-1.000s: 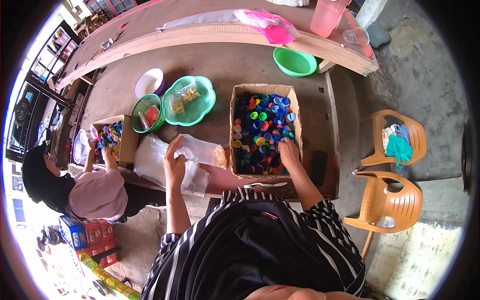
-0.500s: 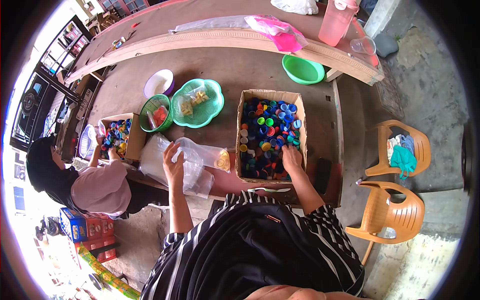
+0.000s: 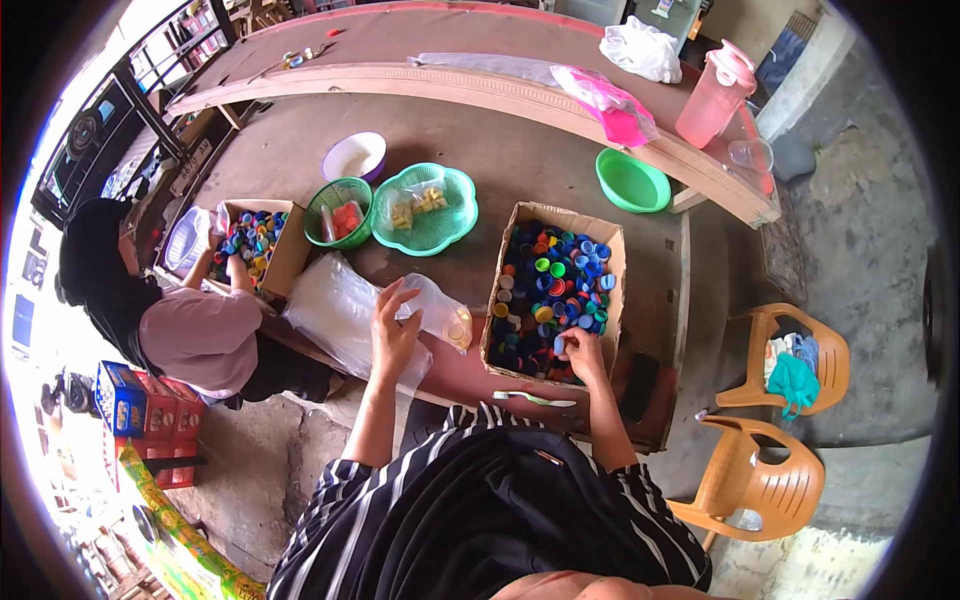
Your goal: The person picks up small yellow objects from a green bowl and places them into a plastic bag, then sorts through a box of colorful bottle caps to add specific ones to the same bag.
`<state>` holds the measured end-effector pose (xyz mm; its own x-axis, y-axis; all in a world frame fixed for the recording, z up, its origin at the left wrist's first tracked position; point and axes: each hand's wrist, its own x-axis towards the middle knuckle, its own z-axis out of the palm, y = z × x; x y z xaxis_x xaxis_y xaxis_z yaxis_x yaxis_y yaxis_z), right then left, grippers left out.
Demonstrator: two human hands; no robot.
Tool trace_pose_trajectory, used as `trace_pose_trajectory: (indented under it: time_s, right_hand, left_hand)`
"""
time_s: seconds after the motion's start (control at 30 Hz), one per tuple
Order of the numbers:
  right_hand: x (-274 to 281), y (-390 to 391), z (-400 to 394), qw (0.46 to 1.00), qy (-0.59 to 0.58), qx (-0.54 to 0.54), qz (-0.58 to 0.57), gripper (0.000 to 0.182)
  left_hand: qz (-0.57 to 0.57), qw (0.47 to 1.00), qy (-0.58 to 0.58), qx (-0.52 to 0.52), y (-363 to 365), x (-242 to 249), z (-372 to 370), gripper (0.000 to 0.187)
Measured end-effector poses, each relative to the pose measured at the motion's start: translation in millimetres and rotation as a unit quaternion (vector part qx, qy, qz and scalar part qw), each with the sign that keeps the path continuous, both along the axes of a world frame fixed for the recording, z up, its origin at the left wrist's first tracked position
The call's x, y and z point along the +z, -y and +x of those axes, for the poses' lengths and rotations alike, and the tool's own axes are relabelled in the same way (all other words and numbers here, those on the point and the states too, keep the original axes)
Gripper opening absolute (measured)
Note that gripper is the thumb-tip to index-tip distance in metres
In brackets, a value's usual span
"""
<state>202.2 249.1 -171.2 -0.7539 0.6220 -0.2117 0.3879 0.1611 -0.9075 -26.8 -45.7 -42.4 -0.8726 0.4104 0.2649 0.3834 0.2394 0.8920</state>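
Note:
My right hand (image 3: 584,354) is at the front of a cardboard box (image 3: 618,265) full of colourful plastic bottle caps (image 3: 552,275). A light blue bottle cap (image 3: 560,346) is pinched between its fingertips. Raised over the table edge, my left hand (image 3: 396,325) has its fingers bent and apart, with nothing seen in them. Behind it lies a clear plastic bag (image 3: 430,305) with a few yellowish round pieces at its right end. More clear plastic bags (image 3: 335,305) lie flat to the left of that hand.
A toothbrush-like brush (image 3: 535,399) and a dark phone-like object (image 3: 640,385) lie near the front edge. Behind stand a teal basket (image 3: 462,215), a green basket (image 3: 318,205) and a green basin (image 3: 635,185). At left, another person (image 3: 200,335) reaches into a smaller box of caps (image 3: 290,255).
My right hand has come up from among the caps with a light blue cap in its fingers. My left hand stays raised. The view has shifted, moving the table contents rightward.

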Motion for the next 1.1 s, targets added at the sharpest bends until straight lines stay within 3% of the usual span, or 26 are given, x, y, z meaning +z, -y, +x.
trace_pose_trajectory:
  time_s: [0.07, 0.17, 0.37, 0.5, 0.6, 0.8, 1.0, 1.1]
  right_hand:
    - [-5.8, 1.6, 0.4, 0.996, -0.043, -0.012, -0.074, 0.014]
    - [4.3, 4.0, -1.8, 0.996, -0.023, -0.019, -0.08, 0.012]
    - [13.8, 10.7, -11.6, 1.0, -0.002, -0.02, 0.003, 0.008]
    - [23.5, 13.2, -14.3, 0.993, 0.041, -0.004, 0.108, 0.016]
    - [18.3, 11.1, -10.0, 0.955, 0.028, 0.005, 0.294, 0.015]
    - [18.7, 17.1, -8.0, 0.955, 0.038, -0.008, 0.294, 0.014]
    - [21.8, 25.6, -6.6, 0.991, 0.012, 0.026, 0.134, 0.017]
    - [14.5, 29.4, -6.5, 0.988, 0.021, 0.018, 0.154, 0.018]
  left_hand:
    - [-0.018, 0.999, -0.032, -0.005, -0.6, 4.0, 4.9, 0.036]
    - [-0.023, 0.999, -0.041, -0.017, -1.8, 9.4, 12.4, 0.036]
    - [-0.031, 0.998, -0.044, -0.027, -0.6, 14.7, 20.6, 0.037]
    - [-0.037, 0.997, -0.062, -0.03, -2.7, 16.5, 20.2, 0.037]
    - [-0.025, 0.998, -0.055, -0.032, -5.4, 17.7, 21.2, 0.038]
    - [-0.029, 0.997, -0.06, -0.044, -3.1, 20.7, 22.1, 0.038]
    - [-0.038, 0.995, -0.069, -0.056, 0.9, 19.7, 18.6, 0.037]
    - [-0.039, 0.996, -0.055, -0.064, 4.8, 21.8, 13.0, 0.037]
